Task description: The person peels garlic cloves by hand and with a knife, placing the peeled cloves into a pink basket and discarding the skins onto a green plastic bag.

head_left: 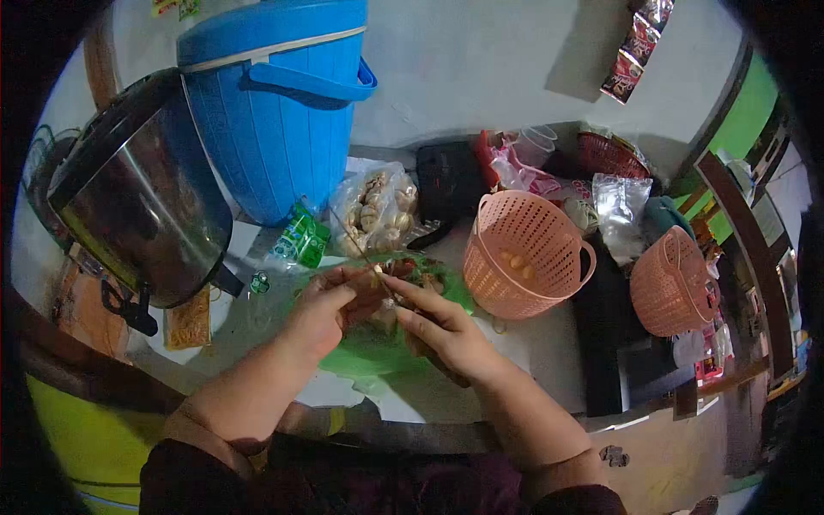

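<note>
A slim blade (349, 233), seen almost edge-on and apparently a knife, slants above the counter (524, 360). Its long axis runs diagonally: the thin end points toward the counter's far edge and left, crossing the view of a clear bag (374, 210) of pale, round things, while the thicker end comes back toward the near edge and right. What seems to be its dark handle (446, 367) shows beneath the right hand (439, 330).

The blade's thin end sticks out well past the right grip, and its middle passes between the two hands. The right grip is closed around the thicker end, thumb and index finger drawn in along it. A small pale piece (378, 269) sits by the blade, right at the fingertips of the left hand (335, 302). The left fingers are bent inward toward it; whether they pinch the piece, I cannot tell.

Both forearms come in from the near edge and converge, elbows wide. The left palm turns inward; the right hand shows its back, index finger stretched forward and left. Both hands are above a green plastic bag (365, 359) toward the counter's near edge, left of a pink basket (493, 290) with pale pieces (518, 263) inside.
</note>
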A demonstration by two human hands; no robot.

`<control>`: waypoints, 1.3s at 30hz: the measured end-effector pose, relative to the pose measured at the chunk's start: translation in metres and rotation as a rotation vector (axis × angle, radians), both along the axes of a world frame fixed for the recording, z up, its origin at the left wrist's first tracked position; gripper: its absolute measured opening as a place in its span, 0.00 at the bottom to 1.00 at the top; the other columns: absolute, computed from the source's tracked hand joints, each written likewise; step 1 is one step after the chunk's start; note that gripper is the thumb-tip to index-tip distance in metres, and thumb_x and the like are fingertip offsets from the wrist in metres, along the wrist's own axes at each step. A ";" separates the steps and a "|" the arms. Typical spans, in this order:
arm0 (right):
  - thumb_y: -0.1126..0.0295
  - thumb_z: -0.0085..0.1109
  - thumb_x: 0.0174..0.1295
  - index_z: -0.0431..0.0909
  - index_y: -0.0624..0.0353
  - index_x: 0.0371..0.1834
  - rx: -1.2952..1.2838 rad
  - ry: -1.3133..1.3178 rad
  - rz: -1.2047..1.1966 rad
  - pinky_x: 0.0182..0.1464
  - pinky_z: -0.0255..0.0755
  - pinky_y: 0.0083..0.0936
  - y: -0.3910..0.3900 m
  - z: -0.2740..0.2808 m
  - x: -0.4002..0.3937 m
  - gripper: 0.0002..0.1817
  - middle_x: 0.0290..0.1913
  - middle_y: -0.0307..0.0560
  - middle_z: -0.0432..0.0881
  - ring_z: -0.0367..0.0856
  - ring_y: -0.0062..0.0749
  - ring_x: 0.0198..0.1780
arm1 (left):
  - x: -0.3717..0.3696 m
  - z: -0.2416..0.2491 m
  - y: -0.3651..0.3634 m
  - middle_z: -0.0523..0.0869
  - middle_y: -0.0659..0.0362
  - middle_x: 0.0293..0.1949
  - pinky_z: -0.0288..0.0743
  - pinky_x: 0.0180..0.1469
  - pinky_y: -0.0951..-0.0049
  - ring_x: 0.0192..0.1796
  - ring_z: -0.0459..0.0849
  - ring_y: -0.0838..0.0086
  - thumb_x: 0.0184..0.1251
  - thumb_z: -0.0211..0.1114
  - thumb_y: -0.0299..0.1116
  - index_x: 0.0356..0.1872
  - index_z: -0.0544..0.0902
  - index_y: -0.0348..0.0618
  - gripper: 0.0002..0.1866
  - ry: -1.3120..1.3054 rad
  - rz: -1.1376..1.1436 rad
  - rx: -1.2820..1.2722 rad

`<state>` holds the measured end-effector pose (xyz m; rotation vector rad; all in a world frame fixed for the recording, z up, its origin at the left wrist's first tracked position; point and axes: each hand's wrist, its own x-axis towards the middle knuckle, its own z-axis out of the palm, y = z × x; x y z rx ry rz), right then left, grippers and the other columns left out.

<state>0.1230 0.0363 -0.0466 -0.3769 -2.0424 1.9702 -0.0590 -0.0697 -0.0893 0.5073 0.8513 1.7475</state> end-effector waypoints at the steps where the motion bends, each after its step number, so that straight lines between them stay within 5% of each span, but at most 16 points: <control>1: 0.65 0.53 0.71 0.66 0.51 0.70 -0.198 -0.049 0.018 0.33 0.69 0.18 0.000 0.002 0.001 0.25 0.34 0.35 0.76 0.74 0.19 0.30 | 0.001 0.003 0.000 0.84 0.53 0.52 0.80 0.55 0.65 0.51 0.85 0.68 0.68 0.59 0.25 0.46 0.80 0.41 0.08 -0.012 -0.016 0.023; 6: 0.64 0.51 0.72 0.65 0.49 0.71 -0.375 -0.025 -0.022 0.33 0.65 0.14 0.001 0.008 0.002 0.25 0.33 0.31 0.72 0.68 0.12 0.31 | 0.005 0.013 0.000 0.86 0.55 0.47 0.80 0.55 0.63 0.51 0.85 0.65 0.69 0.59 0.27 0.44 0.80 0.42 0.06 0.013 -0.004 0.045; 9: 0.66 0.52 0.72 0.64 0.50 0.72 -0.133 -0.027 0.014 0.39 0.70 0.21 0.003 0.010 0.004 0.25 0.39 0.36 0.77 0.74 0.17 0.39 | 0.005 0.013 -0.001 0.86 0.56 0.46 0.81 0.53 0.65 0.50 0.85 0.67 0.70 0.58 0.27 0.46 0.80 0.42 0.07 0.015 -0.001 0.039; 16: 0.68 0.58 0.66 0.61 0.50 0.72 0.707 0.136 -0.060 0.51 0.73 0.34 0.000 0.000 -0.003 0.31 0.50 0.58 0.78 0.78 0.53 0.50 | 0.005 0.004 -0.002 0.86 0.58 0.45 0.82 0.48 0.72 0.47 0.86 0.72 0.68 0.60 0.27 0.52 0.81 0.40 0.13 0.041 0.046 -0.020; 32: 0.69 0.60 0.63 0.64 0.49 0.71 0.711 0.092 -0.073 0.54 0.73 0.35 0.000 0.007 0.000 0.31 0.56 0.58 0.77 0.78 0.53 0.54 | 0.004 0.002 -0.001 0.82 0.57 0.55 0.79 0.56 0.71 0.54 0.83 0.71 0.66 0.55 0.22 0.56 0.78 0.38 0.18 0.067 -0.024 -0.006; 35: 0.73 0.62 0.62 0.65 0.57 0.70 0.634 0.141 -0.065 0.55 0.68 0.29 -0.002 0.009 -0.001 0.31 0.48 0.56 0.79 0.76 0.41 0.46 | 0.003 0.004 -0.002 0.82 0.53 0.55 0.77 0.58 0.69 0.56 0.82 0.70 0.68 0.52 0.24 0.60 0.75 0.34 0.19 0.072 -0.042 -0.032; 39: 0.69 0.60 0.63 0.66 0.49 0.69 0.713 0.091 -0.096 0.51 0.74 0.33 -0.003 0.011 0.001 0.29 0.54 0.57 0.78 0.79 0.53 0.52 | 0.008 0.018 -0.003 0.81 0.55 0.57 0.76 0.60 0.70 0.57 0.81 0.72 0.67 0.55 0.24 0.56 0.79 0.38 0.17 0.075 -0.078 0.024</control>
